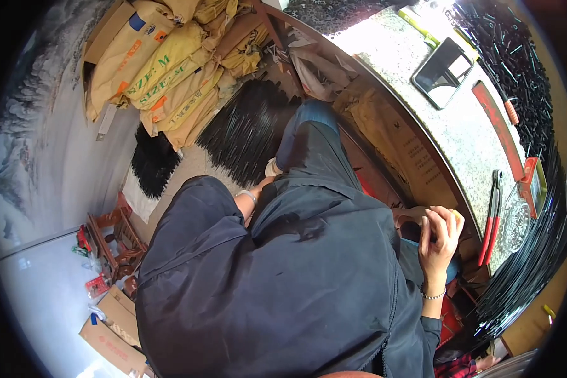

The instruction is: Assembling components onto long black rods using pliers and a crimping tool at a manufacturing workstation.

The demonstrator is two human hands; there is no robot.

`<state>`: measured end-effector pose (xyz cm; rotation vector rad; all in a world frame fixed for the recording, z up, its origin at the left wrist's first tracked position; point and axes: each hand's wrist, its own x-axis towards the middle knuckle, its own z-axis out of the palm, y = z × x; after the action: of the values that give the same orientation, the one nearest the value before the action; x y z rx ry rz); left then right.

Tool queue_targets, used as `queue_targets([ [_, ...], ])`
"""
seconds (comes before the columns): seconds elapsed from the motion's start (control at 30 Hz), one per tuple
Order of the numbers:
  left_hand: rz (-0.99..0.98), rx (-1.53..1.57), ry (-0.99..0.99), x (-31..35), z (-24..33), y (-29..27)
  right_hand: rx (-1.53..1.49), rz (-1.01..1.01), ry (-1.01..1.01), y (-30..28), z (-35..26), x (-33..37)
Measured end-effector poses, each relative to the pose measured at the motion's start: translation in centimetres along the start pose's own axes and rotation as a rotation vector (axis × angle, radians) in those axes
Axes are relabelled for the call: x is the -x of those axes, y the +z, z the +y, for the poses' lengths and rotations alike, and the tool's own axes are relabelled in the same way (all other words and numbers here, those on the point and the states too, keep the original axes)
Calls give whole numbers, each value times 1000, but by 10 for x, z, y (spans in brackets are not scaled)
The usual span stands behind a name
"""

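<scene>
My right hand (440, 239), a beaded bracelet at its wrist, is raised beside the table's near edge. Its fingers curl inward, and whatever they may hold cannot be made out. Nearest to it on the speckled tabletop (447, 135) are pliers (492, 217) with red handles. My left hand (258, 189), wearing a bangle, reaches down between my legs; its fingers are hidden by the dark cloth over my lap. Beyond it on the floor lies a wide bundle of thin black rods (242, 129).
On the table are a phone (444, 72), a red strip (498, 129), black tubular pieces (516, 69) and long thin rods (523, 271). Tan sacks (170, 69) stand at the far left, a wooden chair (116, 242) and cartons (110, 340) nearer. Another person's plaid sleeve (457, 368) shows at lower right.
</scene>
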<state>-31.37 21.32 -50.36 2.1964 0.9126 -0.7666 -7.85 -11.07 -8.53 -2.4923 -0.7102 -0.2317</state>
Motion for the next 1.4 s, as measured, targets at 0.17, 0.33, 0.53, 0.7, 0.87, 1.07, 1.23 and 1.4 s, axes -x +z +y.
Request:
queue_targets([
  [0.17, 27, -61, -52, 11, -10, 25, -28, -5, 4, 1, 2, 9],
  [0.33, 71, -101, -80, 14, -9, 50, -39, 10, -6, 0, 1, 8],
  [0.53, 30, -229, 132, 11, -179, -31, 88, 131, 84, -25, 8, 26],
  [0.7, 59, -478, 478, -147, -85, -203, -78, 243, 5, -18, 16, 19],
  [0.87, 400, -335, 414, -42, 163, -261, 307, 454, 276, -105, 56, 63],
  [1.07, 362, 361, 883, -1, 273, -277, 664, 556, 699, -184, 169, 80],
  [1.23, 189, 386, 1063, 63, 320, -264, 732, 345, 985, -187, 232, 55],
  [1.4, 64, 374, 1060, 99, 341, -252, 694, 213, 1158, -187, 255, 34],
])
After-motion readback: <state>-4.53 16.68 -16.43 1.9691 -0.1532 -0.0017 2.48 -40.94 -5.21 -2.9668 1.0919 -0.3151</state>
